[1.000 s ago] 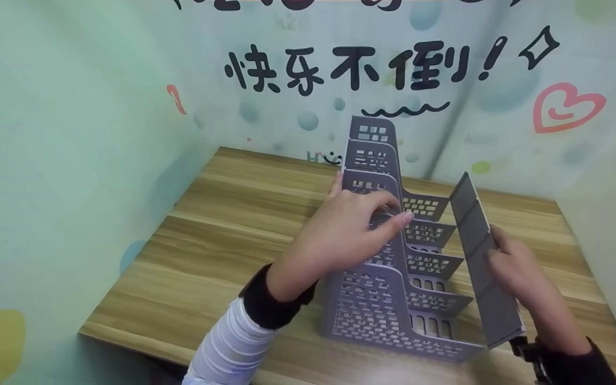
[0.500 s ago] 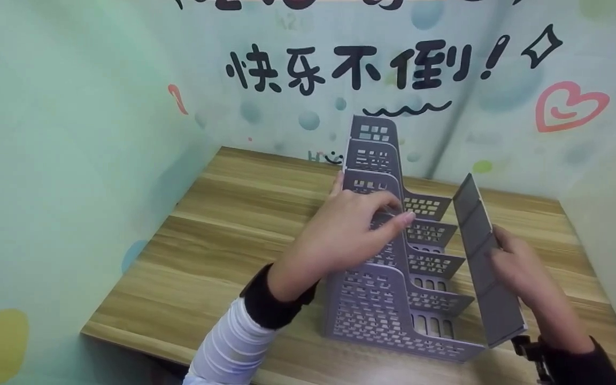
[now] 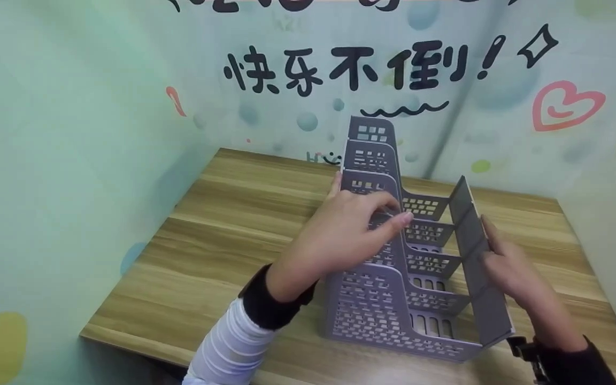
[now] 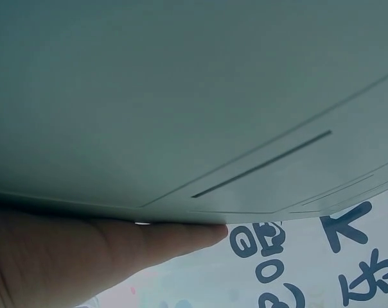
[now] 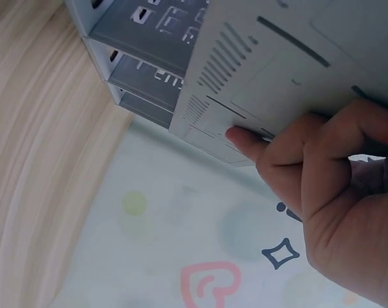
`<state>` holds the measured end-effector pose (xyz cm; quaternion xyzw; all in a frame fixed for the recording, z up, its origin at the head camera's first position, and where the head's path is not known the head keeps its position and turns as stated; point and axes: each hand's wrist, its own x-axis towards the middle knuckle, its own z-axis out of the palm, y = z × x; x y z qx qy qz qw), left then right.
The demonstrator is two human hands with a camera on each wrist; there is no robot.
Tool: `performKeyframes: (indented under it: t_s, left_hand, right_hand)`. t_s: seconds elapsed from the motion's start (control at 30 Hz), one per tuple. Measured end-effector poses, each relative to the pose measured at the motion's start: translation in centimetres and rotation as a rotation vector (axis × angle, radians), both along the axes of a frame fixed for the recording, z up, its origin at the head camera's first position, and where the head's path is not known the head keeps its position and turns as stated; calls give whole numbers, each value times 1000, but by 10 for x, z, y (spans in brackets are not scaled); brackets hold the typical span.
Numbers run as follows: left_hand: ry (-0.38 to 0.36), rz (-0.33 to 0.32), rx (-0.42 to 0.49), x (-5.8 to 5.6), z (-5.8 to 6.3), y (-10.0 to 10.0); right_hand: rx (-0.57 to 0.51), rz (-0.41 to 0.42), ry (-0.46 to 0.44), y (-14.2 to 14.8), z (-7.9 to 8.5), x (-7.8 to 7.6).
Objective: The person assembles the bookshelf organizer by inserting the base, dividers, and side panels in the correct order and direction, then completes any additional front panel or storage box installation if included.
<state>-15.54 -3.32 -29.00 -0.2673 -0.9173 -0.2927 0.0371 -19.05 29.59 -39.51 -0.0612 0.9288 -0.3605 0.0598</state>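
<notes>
A grey desktop file rack [image 3: 372, 299] stands on the table, its perforated dividers set one behind another. My left hand [image 3: 340, 230] grips it around the tall left side, with the thumb and index finger over the dividers. In the left wrist view one finger [image 4: 181, 237] lies along the flat outer wall [image 4: 149, 115]. My right hand [image 3: 516, 267] holds a long flat grey panel [image 3: 476, 267] upright, thumb on the inner face. In the right wrist view, bent fingers press the panel's slotted outer face [image 5: 232, 96]. The panel's inner face is right at the dividers' low ends.
The wood-grain table [image 3: 222, 224] extends to both sides of the rack. Behind it hangs a printed cloth backdrop [image 3: 297, 123] with large black characters, and a pale green wall [image 3: 72, 160] stands at the left.
My right hand has moved the panel left, closing the gap between it and the dividers' low ends. My left hand has kept its place on the rack.
</notes>
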Motion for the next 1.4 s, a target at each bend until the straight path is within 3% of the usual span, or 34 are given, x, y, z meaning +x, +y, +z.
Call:
performKeyframes:
  t_s: [0.33, 0.67, 0.93, 1.1, 1.27, 1.33, 1.4]
  left_hand:
    - [-7, -28, -6, -3, -2, -4]
    - [-21, -51, -7, -15, -4, -14]
    - [-26, -50, 0, -12, -3, -12]
    - [-16, -55, 3, -12, 2, -11]
    - [3, -49, -26, -14, 3, -9]
    - [5, -54, -39, -14, 2, -8]
    - [2, -62, -46, -15, 0, -7]
  right_hand:
    - [113, 14, 51, -6, 0, -4]
    - [112, 8, 45, -13, -3, -3]
    - [108, -24, 43, -11, -19, 3]
    - [102, -50, 34, -6, -27, -4]
    - [149, -38, -65, -8, -15, -8]
    - [172, -35, -62, -11, -6, -11]
    - [175, -32, -5, -13, 1, -18]
